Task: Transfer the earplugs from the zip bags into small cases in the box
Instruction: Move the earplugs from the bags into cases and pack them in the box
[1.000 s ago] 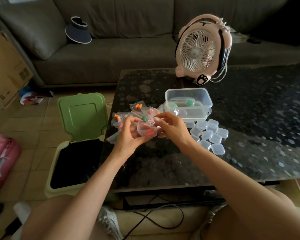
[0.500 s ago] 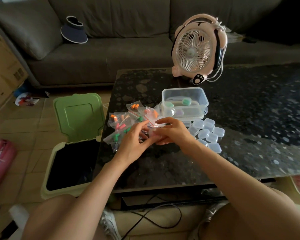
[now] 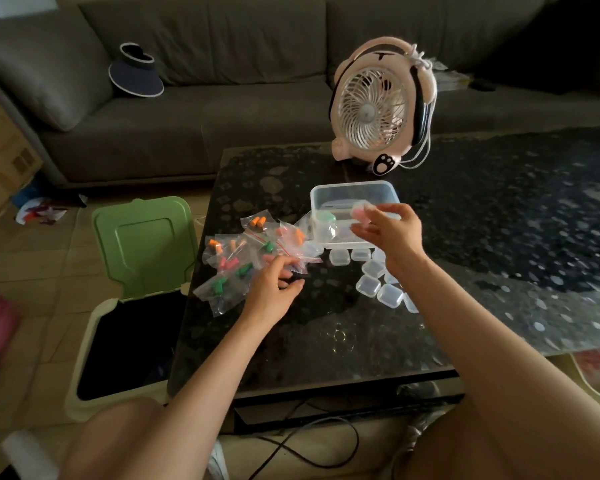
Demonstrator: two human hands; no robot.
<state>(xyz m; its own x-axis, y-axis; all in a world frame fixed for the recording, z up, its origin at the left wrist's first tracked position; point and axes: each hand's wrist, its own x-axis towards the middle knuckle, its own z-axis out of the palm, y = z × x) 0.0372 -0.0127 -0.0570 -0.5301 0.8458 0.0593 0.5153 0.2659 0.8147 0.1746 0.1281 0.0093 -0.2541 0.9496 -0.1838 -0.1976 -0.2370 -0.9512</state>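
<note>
Okay, head view: I saw the right hand [image 3: 392, 233] pinching a small clear plastic case [image 3: 361, 213] of pink earplugs between thumb and fingertips, over the clear rectangular plastic box [image 3: 352, 187]. The left hand [image 3: 274, 291], fingers loosely curled, touched the clear zip bags [image 3: 238, 261] of coloured earplugs on the dark speckled table [image 3: 326, 341].

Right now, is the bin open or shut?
Open: the green lid stands tilted back, and the dark inside of the bin shows below it.

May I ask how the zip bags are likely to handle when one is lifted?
The zip bags look like thin clear film, so probably floppy and light. Piled and overlapping, neighbours may drag along.
</note>
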